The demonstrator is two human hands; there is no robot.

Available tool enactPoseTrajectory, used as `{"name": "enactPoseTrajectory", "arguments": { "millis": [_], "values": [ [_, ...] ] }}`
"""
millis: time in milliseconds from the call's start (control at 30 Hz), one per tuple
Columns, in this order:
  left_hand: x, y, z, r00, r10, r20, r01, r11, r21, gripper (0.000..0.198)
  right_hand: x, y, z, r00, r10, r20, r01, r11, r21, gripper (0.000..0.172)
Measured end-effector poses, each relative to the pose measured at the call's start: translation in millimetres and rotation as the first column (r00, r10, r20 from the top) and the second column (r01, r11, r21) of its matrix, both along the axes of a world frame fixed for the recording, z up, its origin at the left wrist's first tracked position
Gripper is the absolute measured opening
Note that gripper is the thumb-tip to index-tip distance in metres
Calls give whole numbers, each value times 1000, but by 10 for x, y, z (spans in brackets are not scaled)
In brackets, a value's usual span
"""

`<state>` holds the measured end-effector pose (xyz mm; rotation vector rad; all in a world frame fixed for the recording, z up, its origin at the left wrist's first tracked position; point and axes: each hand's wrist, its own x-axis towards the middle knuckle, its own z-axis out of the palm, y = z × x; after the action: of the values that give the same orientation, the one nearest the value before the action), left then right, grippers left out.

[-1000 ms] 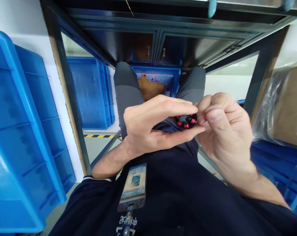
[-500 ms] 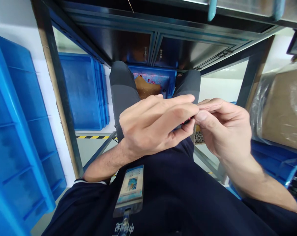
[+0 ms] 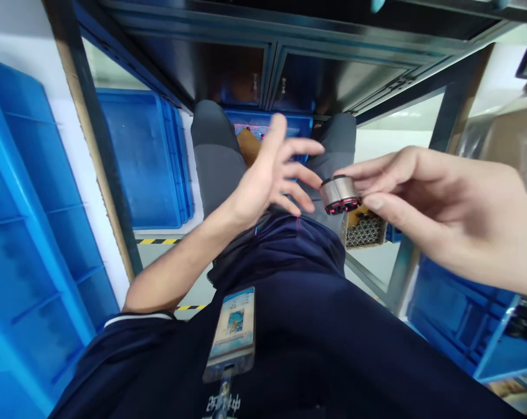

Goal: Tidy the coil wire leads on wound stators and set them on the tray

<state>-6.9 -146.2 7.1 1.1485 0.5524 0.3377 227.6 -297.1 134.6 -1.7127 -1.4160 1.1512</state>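
Note:
A motor stator [image 3: 341, 195], a short silver ring with black ends and reddish windings along its lower rim, is pinched at its right side. The thumb and fingers of my right hand [image 3: 433, 201] grip it over my lap. Left of it, my left hand [image 3: 274, 174] is open with spread fingers and holds nothing. One of its fingertips comes close to the stator, and I cannot tell whether they touch. Between my knees sits a blue bin [image 3: 305, 124] with a brown sheet [image 3: 247, 145] in it, partly hidden by my left hand.
A box of small metal parts [image 3: 365, 231] stands below my right wrist. Blue crates [image 3: 136, 157] stack at the left, and another blue crate [image 3: 459, 314] lies at right. Dark cabinet doors [image 3: 226, 75] and a bench leg [image 3: 100, 145] bound the knee space.
My hands were together around the part, mostly covering it. Now my left hand has let go and opened leftward, while my right hand holds the stator out in plain sight.

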Motion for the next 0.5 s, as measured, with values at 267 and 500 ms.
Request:
{"name": "enactPoseTrajectory", "arguments": {
  "millis": [267,500],
  "values": [
    [-131,-422,454,986,0,164,-149,418,896,16,-114,60,119,999,-21,-48,14,991,-134,18],
    [-72,-318,221,981,-98,-169,181,787,590,50,83,-84,91,984,141,108,-126,983,-132,14]
  ]
}}
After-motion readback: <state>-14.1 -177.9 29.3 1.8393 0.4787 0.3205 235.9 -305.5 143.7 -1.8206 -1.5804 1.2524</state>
